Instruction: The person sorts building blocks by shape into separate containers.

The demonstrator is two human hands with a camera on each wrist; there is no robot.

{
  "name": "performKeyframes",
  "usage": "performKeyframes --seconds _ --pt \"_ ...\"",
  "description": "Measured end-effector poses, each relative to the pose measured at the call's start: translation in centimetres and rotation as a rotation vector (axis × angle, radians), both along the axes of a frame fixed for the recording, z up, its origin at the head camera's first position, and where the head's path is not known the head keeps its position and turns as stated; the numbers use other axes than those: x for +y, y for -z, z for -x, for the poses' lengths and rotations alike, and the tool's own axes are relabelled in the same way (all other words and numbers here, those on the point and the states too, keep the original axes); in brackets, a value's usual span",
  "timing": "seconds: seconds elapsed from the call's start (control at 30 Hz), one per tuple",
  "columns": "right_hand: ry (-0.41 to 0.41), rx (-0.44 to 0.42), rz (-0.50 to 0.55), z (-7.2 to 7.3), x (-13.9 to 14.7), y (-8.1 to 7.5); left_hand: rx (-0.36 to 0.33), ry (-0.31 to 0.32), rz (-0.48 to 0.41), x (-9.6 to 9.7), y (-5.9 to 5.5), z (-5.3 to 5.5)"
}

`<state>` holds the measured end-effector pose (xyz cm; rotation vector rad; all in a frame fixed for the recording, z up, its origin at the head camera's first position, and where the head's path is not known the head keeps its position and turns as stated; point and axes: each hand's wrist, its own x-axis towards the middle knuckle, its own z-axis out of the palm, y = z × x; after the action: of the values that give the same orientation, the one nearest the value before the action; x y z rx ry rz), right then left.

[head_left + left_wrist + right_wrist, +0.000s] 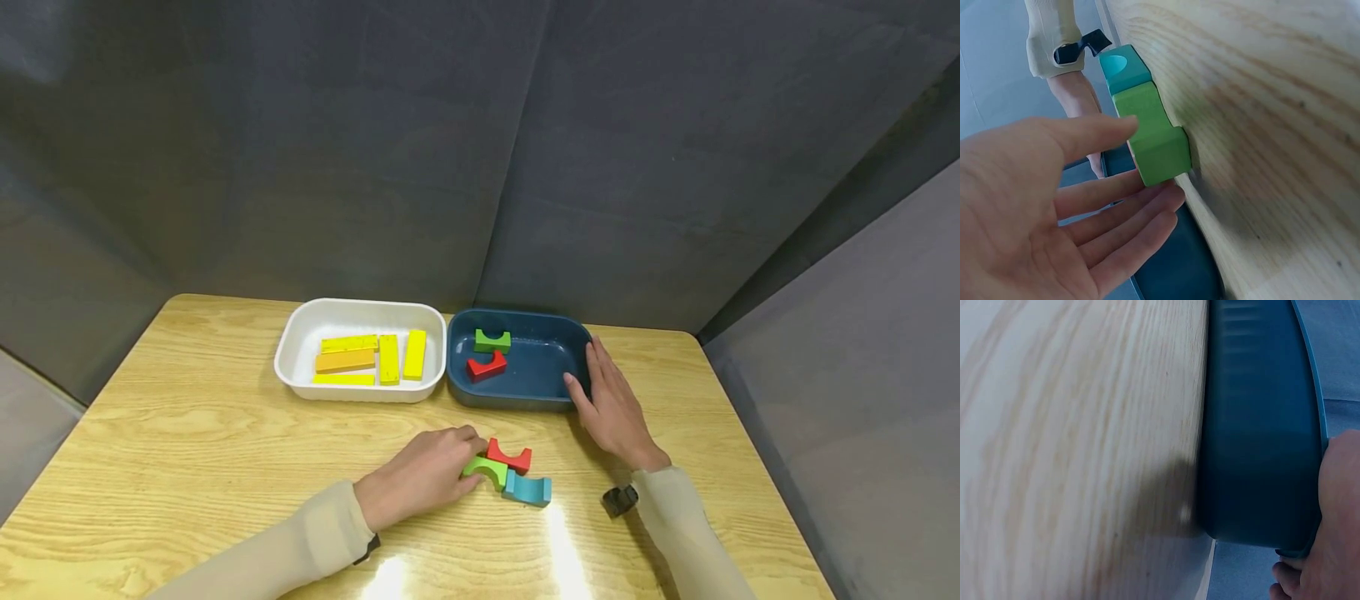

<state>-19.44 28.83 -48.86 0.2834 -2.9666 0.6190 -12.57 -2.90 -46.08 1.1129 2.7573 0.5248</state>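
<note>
My left hand (423, 471) is at a cluster of arch-shaped blocks on the table, pinching a green arch block (489, 469) between thumb and fingers. Its thumb lies on the near face of that block in the left wrist view. Against the green block stand a red arch block (510, 456) and a blue arch block (527, 490). My right hand (617, 410) holds the right end of a dark blue bin (525, 403), thumb over the rim and fingers along the outside. Inside that bin lie another green arch block (492, 343) and another red one (487, 367).
A white bin (360, 392) stands directly left of the blue one. It contains several yellow rectangular blocks (414, 355) and an orange-yellow block (345, 361). Grey curtains (360, 150) rise behind the wooden table (202, 417).
</note>
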Motion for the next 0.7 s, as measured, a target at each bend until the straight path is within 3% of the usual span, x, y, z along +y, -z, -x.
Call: performKeyframes --seconds 0.3,0.7 --pt "-0.006 0.007 0.008 -0.01 0.09 0.05 0.036 0.035 -0.041 -0.11 0.24 -0.09" --pt "0.0 0.008 0.002 -0.04 0.01 0.02 0.034 0.038 -0.053 -0.09 0.24 -0.2"
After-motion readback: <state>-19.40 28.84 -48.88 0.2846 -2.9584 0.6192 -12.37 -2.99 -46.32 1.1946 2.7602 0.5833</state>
